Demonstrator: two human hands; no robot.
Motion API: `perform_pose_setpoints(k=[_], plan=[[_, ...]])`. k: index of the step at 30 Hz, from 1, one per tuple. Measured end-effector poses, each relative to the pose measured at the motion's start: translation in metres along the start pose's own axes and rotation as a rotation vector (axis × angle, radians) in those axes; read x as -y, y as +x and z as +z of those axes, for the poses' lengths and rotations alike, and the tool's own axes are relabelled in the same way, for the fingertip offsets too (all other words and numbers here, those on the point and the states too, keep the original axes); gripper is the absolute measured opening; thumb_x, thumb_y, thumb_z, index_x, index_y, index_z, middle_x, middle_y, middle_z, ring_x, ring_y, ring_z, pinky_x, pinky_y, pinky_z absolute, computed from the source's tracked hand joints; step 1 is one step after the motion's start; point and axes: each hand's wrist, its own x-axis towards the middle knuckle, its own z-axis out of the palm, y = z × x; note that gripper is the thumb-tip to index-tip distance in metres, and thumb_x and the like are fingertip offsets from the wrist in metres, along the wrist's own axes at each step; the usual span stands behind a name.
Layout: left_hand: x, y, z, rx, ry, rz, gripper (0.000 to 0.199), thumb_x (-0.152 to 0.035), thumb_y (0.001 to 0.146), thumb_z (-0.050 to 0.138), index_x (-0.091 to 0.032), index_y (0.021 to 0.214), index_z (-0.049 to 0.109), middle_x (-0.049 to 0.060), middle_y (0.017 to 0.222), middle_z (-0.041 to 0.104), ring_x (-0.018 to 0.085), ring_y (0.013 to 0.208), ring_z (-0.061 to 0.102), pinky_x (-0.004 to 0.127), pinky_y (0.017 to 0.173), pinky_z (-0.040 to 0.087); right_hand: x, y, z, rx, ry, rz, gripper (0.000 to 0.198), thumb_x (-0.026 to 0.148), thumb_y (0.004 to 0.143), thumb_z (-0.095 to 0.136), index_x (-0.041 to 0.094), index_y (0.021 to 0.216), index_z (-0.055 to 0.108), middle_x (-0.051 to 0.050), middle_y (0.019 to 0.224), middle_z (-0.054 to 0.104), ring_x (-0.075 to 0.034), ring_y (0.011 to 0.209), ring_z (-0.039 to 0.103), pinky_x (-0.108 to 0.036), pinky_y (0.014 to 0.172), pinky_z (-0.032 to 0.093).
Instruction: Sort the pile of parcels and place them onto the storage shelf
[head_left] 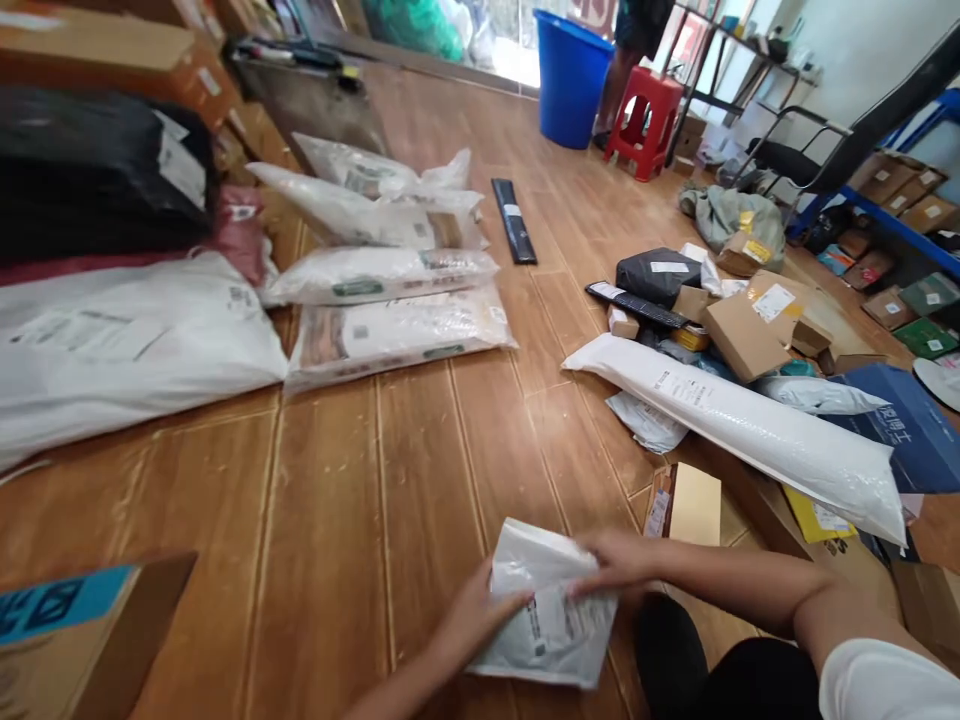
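A white plastic mailer bag with printed label marks is low in the middle of the view, just above the wooden floor or touching it; I cannot tell which. My left hand grips its left edge, thumb laid over the front. On the opposite side my right hand holds the upper right edge, its thumb also on the front face. Both hands are slightly blurred. To the right of the bag lies a small tan box.
A pile of parcels lies right, topped by a long white package. Several clear-wrapped packages line the left, beside a large white sack. A cardboard box sits front left. Farther off stand a blue bin, red stool and a person.
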Motion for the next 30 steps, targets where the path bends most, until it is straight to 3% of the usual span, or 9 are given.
perform_pose_setpoints(k=[3,5,8,11,17,21,25,28,30], plan=[[-0.006,0.027,0.023,0.086,-0.144,-0.029,0.066,-0.064,0.05,0.085,-0.024,0.102,0.072,0.01,0.105,0.082,0.041,0.108,0.074,0.053,0.099,0.059,-0.025,-0.026,-0.083,-0.645,-0.428,0.213,0.076,0.034,0.069,0.092,0.018,0.138,0.063,-0.022,0.146,0.062,-0.042,0.141,0.053,-0.062,0.122,0.035],[0.005,0.034,0.029,0.156,-0.169,-0.071,0.06,-0.064,0.05,0.083,-0.025,0.095,0.071,0.01,0.104,0.082,0.042,0.107,0.074,0.054,0.1,0.058,-0.054,-0.053,-0.13,-0.871,-0.653,0.465,0.094,0.016,0.066,0.089,0.013,0.151,0.051,-0.03,0.161,0.045,-0.047,0.154,0.034,-0.071,0.127,0.018],[0.031,0.034,0.026,0.131,-0.03,-0.072,0.05,-0.065,0.056,0.072,-0.026,0.088,0.069,0.011,0.101,0.082,0.043,0.107,0.073,0.058,0.105,0.055,-0.093,-0.089,-0.168,-0.976,-0.798,0.636,0.081,0.009,0.081,0.068,0.014,0.158,0.044,-0.028,0.168,0.033,-0.045,0.158,0.027,-0.075,0.126,0.013],[0.053,0.034,0.019,-0.131,0.162,0.005,0.057,-0.068,0.062,0.058,-0.024,0.097,0.067,0.019,0.112,0.077,0.045,0.116,0.069,0.061,0.112,0.049,-0.11,-0.106,-0.181,-0.999,-0.847,0.632,0.067,0.005,0.09,0.047,0.016,0.156,0.049,-0.023,0.168,0.036,-0.041,0.157,0.031,-0.071,0.125,0.022],[0.057,0.028,0.019,-0.22,0.181,0.131,0.066,-0.069,0.07,0.052,-0.021,0.113,0.068,0.019,0.119,0.07,0.04,0.121,0.067,0.06,0.118,0.044,-0.081,-0.113,-0.208,-1.036,-0.897,0.538,0.057,0.004,0.078,0.052,0.014,0.13,0.074,-0.018,0.138,0.07,-0.036,0.126,0.063,-0.048,0.106,0.051],[0.016,0.043,0.015,-0.264,0.004,0.099,0.069,-0.072,0.072,0.054,-0.021,0.117,0.068,0.017,0.129,0.068,0.037,0.132,0.062,0.053,0.116,0.048,-0.054,-0.12,-0.199,-1.266,-0.945,0.334,0.03,0.01,0.075,0.054,0.022,0.086,0.079,-0.009,0.093,0.079,-0.026,0.09,0.07,-0.033,0.073,0.053],[-0.058,0.07,-0.045,-0.4,-0.283,0.005,0.067,-0.067,0.089,0.031,-0.023,0.13,0.06,0.017,0.147,0.062,0.031,0.143,0.055,0.048,0.108,0.055,-0.022,-0.124,-0.158,-1.354,-1.079,-0.186,0.026,0.01,0.078,0.052,0.028,0.066,0.066,-0.003,0.065,0.065,-0.021,0.065,0.06,-0.033,0.057,0.044],[-0.089,0.064,-0.106,-0.106,-0.498,-0.106,0.074,-0.072,0.092,0.019,-0.024,0.112,0.071,0.017,0.119,0.077,0.032,0.116,0.073,0.051,0.09,0.062,0.01,-0.126,-0.126,-1.337,-1.013,-0.543,0.028,0.008,0.08,0.054,0.032,0.073,0.064,-0.001,0.061,0.061,-0.021,0.057,0.054,-0.034,0.051,0.043],[-0.081,0.042,-0.133,-0.051,-0.3,-0.11,0.07,-0.072,0.092,0.026,-0.025,0.096,0.078,0.014,0.098,0.081,0.034,0.096,0.078,0.053,0.08,0.062,0.032,-0.127,-0.111,-1.307,-0.944,-0.683,0.033,0.005,0.078,0.056,0.035,0.085,0.068,0.0,0.062,0.062,-0.021,0.055,0.053,-0.034,0.048,0.044]])
